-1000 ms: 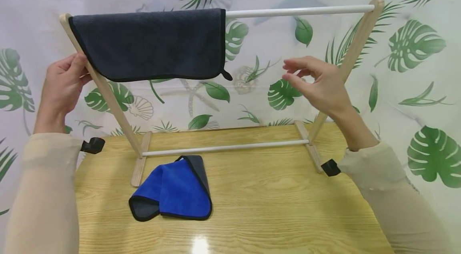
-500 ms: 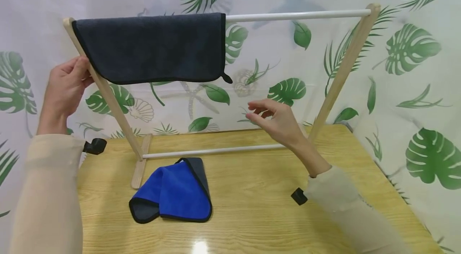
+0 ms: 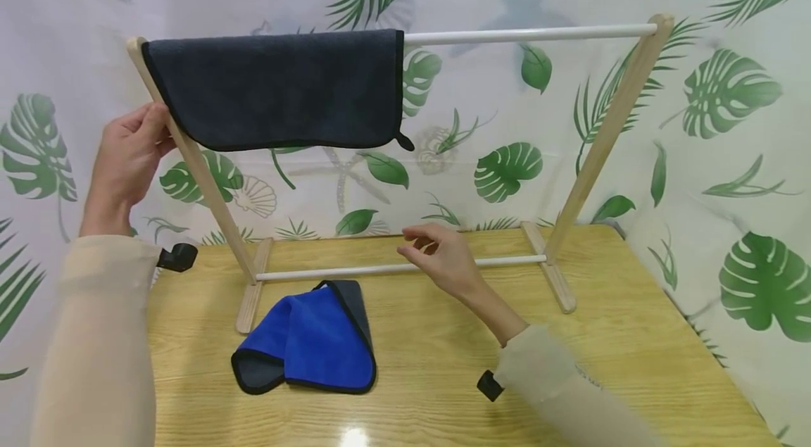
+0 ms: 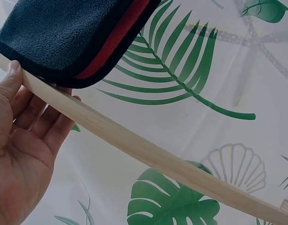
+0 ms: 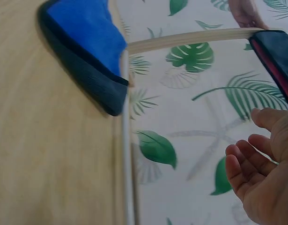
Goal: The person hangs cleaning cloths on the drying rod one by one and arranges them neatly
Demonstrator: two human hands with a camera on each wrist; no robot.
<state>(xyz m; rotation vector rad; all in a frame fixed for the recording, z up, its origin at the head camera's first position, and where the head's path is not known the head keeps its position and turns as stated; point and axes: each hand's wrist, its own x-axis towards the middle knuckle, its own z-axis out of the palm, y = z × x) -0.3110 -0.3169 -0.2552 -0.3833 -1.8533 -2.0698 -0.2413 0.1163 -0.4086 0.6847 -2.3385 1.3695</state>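
Observation:
My left hand (image 3: 129,158) grips the left wooden post (image 4: 120,138) of a drying rack, thumb in front and fingers behind. Over the left half of the rack's white top bar (image 3: 532,34) hangs a dark grey towel (image 3: 279,91) with black edging and a small loop. Its other side shows red in the left wrist view. My right hand (image 3: 440,257) holds nothing; its fingers are loosely bent, in front of the lower white bar (image 3: 342,271) in the head view. Left of it, a blue towel (image 3: 326,341) with a grey back lies folded on the table.
The wooden table (image 3: 443,376) carries the rack's feet (image 3: 557,285). Behind the rack hangs a leaf-patterned curtain (image 3: 697,172). The right wooden post (image 3: 608,130) slants up to the top bar.
My right hand has moved down and to the left, from beside the right post to the lower bar. The left hand keeps its grip on the left post; both towels stay put.

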